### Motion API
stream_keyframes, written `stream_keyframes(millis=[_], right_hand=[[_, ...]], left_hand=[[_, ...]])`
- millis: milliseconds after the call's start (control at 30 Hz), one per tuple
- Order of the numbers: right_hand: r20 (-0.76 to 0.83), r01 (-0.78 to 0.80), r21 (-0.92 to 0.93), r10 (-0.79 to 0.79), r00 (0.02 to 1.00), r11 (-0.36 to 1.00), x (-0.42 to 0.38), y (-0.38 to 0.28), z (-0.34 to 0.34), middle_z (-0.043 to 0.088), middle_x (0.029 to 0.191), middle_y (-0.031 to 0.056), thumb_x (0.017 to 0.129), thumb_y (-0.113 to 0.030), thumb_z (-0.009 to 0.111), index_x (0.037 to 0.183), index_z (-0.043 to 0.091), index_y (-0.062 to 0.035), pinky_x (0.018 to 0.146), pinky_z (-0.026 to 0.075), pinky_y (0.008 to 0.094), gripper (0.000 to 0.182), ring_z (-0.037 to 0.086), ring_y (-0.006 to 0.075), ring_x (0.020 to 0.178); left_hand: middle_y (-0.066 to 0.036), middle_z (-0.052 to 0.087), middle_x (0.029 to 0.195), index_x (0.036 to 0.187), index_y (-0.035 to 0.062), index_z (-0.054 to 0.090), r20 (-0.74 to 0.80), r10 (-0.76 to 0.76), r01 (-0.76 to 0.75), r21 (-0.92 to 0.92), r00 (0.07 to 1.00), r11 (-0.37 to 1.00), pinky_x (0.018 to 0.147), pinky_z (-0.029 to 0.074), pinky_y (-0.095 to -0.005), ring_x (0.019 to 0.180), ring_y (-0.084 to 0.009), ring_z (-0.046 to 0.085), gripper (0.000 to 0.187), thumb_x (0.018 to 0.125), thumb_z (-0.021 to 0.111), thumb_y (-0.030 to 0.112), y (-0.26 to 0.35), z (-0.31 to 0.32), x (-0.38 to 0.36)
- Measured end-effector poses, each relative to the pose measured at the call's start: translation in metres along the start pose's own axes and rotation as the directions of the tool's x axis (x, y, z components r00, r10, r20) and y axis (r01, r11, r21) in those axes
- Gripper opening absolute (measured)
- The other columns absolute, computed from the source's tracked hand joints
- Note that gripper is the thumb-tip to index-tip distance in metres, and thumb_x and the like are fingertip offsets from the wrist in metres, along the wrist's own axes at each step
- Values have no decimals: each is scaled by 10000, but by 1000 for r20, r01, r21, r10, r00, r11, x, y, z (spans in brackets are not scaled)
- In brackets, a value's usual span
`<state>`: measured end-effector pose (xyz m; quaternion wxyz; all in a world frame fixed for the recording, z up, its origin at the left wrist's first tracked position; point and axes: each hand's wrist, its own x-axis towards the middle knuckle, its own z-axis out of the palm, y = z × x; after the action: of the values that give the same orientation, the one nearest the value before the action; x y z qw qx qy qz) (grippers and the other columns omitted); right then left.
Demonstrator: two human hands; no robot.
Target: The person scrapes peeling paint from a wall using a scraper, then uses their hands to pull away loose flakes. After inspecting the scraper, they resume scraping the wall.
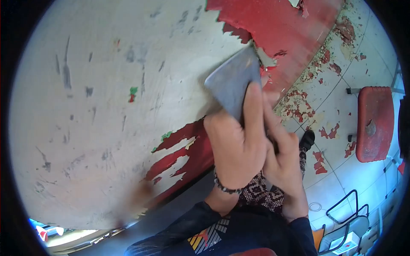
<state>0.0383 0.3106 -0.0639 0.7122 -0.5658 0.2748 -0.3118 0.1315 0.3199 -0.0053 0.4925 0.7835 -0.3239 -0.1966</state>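
A wide-bladed paint scraper (234, 77) lies against the curved painted surface, its far corner at the torn edge of the red paint (265, 21). My left hand (239, 141), with a beaded bracelet on the wrist, is closed on the scraper, one finger stretched along the blade. Close against it, my right hand (284, 164) is also closed around the scraper, its fingertips slightly blurred. Both hands hide the handle. Left of the blade stretches a bare off-white area (106, 106) with grey marks. Ragged red strips (183, 149) remain near my left wrist.
Paint flakes (299, 106) litter the tiled floor (337, 102) along the surface's right edge. A red stool (376, 123) stands at the right. Lower right is a dark chair (354, 230) with a white box (346, 243) on it. A shod foot (307, 138) shows below.
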Motion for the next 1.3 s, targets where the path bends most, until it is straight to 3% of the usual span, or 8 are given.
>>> stream_keyframes(millis=[200,400,567,667,800,833,933,1300], right_hand=[[-13,85,-75,-86,996,994,-8,3,6,558,708,240,862,-36,596,1465,396,-86,622,489,317,637,535,371,562],[-97,169,-43,-172,980,985,-2,6,8,583,759,263,852,-21,604,1457,409,-81,656,507,332,638,608,406,656],[42,19,10,-20,999,1000,2,-12,-2,613,751,241,862,-57,640,1457,413,-83,666,514,361,637,639,387,682],[7,88,-17,-88,996,996,-4,-9,-4,606,711,228,866,-64,641,1460,408,-85,636,511,362,638,627,376,635],[-2,109,-59,-109,994,992,1,-15,-5,602,684,216,871,-76,644,1458,413,-85,615,508,374,632,628,369,614],[40,15,10,-15,999,1000,7,-23,-9,603,682,212,870,-74,642,1458,413,-83,608,506,385,631,633,363,609],[-3,133,-35,-133,991,990,-1,-11,-4,600,676,205,875,-76,635,1461,407,-90,598,507,392,629,630,363,600],[42,152,-17,-151,988,988,0,-17,-4,606,669,183,898,-99,620,1467,396,-96,568,506,394,611,634,324,583]], left_hand=[[-147,707,744,952,-83,674,-16,-86,85,-41,996,996,545,493,-312,590,-195,666,307,999,501,166,1,-4,-6],[-208,667,1028,1123,-156,556,123,33,-32,-17,992,999,570,584,-301,762,-212,686,354,1027,433,162,-2,-6,-4],[-222,640,1096,1140,-150,539,87,33,-29,-52,996,998,567,601,-312,789,-230,689,360,1029,424,173,11,-6,0],[-113,708,775,1102,-105,637,-11,-46,44,-149,999,988,543,504,-278,609,-126,652,303,1011,487,142,8,1,-10],[-130,706,794,1099,-114,631,0,-102,100,-186,995,977,554,505,-267,626,-130,654,309,1014,482,142,23,3,-1],[-229,641,1072,1144,-146,516,74,20,-13,-105,997,994,531,596,-311,739,-235,681,344,1022,433,165,18,1,7],[-128,703,821,1098,-121,619,-7,-73,71,-160,997,985,552,505,-262,623,-139,652,333,1025,465,166,18,4,-6],[-191,688,987,1156,-128,567,-20,-167,160,-187,986,969,543,543,-276,653,-172,661,350,1033,433,171,28,-4,-11]])
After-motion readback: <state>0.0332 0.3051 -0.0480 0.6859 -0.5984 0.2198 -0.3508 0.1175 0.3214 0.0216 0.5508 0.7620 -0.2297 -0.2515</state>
